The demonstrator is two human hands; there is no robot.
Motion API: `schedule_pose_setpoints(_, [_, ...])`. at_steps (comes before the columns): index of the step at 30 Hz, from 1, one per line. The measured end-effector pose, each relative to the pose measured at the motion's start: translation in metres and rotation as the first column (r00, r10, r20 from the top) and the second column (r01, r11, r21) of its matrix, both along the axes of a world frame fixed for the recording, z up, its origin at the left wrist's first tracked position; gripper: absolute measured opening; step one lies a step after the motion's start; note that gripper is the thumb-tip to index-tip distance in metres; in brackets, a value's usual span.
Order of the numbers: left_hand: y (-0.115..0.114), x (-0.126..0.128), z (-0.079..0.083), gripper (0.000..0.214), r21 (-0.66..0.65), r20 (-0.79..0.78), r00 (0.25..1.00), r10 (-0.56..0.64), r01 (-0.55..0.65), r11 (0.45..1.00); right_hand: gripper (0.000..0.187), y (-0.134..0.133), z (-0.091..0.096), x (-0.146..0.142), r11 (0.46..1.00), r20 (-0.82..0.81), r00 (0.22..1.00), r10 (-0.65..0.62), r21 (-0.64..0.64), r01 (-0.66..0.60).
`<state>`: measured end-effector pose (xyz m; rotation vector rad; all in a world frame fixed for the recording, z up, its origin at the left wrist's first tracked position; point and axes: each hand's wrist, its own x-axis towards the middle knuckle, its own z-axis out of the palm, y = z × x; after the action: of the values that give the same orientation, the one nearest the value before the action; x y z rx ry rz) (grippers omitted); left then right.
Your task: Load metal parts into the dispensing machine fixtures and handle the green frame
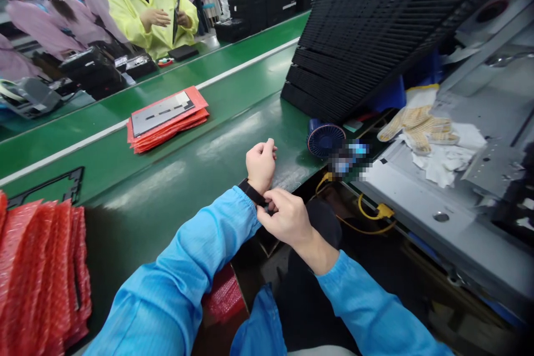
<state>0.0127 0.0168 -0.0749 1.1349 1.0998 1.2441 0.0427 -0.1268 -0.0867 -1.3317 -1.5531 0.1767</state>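
My left hand [260, 167] is curled closed above the near edge of the green work surface, with nothing showing in its fingers. Around its wrist runs a black wristband [251, 192], just past the blue sleeve cuff. The fingers of my right hand [291, 218] pinch the band at the underside of that wrist; the part between the fingertips is mostly hidden. Beyond my hands, a flat grey panel [161, 115] rests on a small stack of red sleeves [200, 120].
Red bubble-wrap pouches [41, 272] stand at the left beside a black frame [77, 178]. At the right are leaning black trays [367, 33], a small fan [325, 139], a glove [421, 119] and a grey metal machine [425, 217]. A person in yellow [125, 16] holds a dark panel across the line.
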Motion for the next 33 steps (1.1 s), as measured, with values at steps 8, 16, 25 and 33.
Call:
schedule_pose_setpoints(8, [-0.015,-0.001,0.032,0.036,-0.291,0.401,0.912,-0.084,0.214,0.933,0.012,0.001,-0.001,0.004,0.969,-0.334,0.911,0.241,0.038,-0.243])
schedule_pose_setpoints(16, [-0.033,-0.005,0.043,0.041,-0.262,0.383,0.906,-0.183,0.296,0.919,0.006,0.003,0.007,0.016,0.932,-0.135,0.936,0.325,0.211,-0.293])
schedule_pose_setpoints(25, [-0.035,-0.005,0.035,0.039,-0.278,0.379,0.906,-0.187,0.304,0.911,0.010,-0.001,0.001,0.009,0.950,-0.094,0.959,0.267,0.195,-0.245])
schedule_pose_setpoints(33, [-0.034,-0.006,0.032,0.040,-0.277,0.349,0.919,-0.183,0.288,0.917,0.013,-0.003,0.001,0.005,0.962,-0.156,0.954,0.256,0.133,-0.237])
